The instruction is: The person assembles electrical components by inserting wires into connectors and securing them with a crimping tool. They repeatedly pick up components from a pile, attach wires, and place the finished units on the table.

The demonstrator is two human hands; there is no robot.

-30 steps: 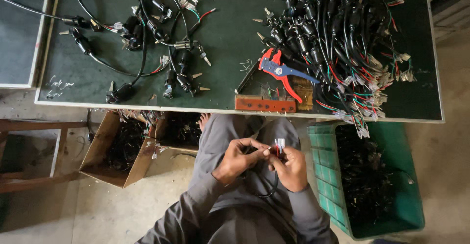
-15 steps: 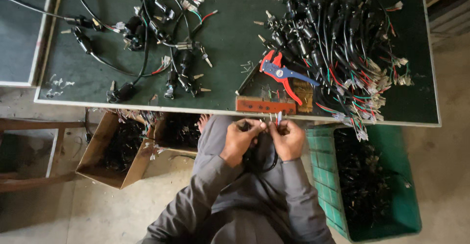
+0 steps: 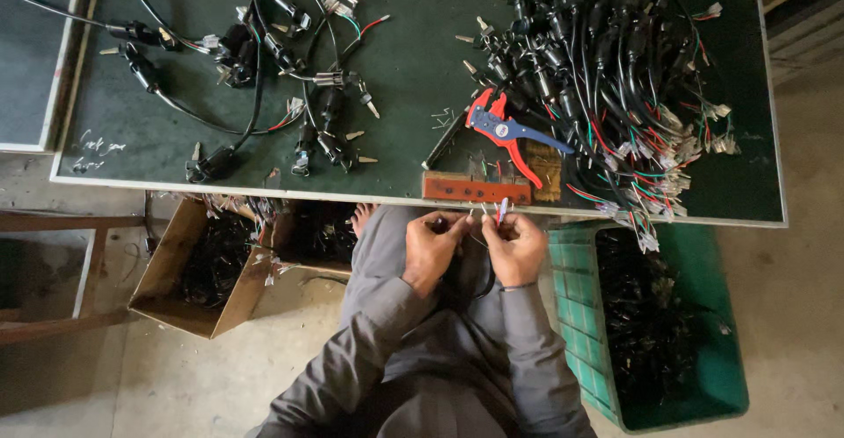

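Observation:
Over my lap, just below the table's front edge, my left hand (image 3: 432,246) and my right hand (image 3: 517,246) pinch the thin coloured wire ends (image 3: 498,212) of a black cable (image 3: 475,273) that loops down between them. Red, blue and white tips stick up from my right fingers. Directly above my hands on the green table (image 3: 413,77) lies a red-brown jig block (image 3: 476,189), and beside it a red and blue wire stripper (image 3: 508,131).
A big heap of black switch cables (image 3: 607,69) covers the table's right side; a smaller spread of cables (image 3: 281,60) lies at left. Below, a cardboard box (image 3: 204,266) of parts stands left of my knees, a green crate (image 3: 655,324) of cables right.
Both hands have risen from my lap toward the table edge, still holding the wires, and the fingers have shifted along the wire ends.

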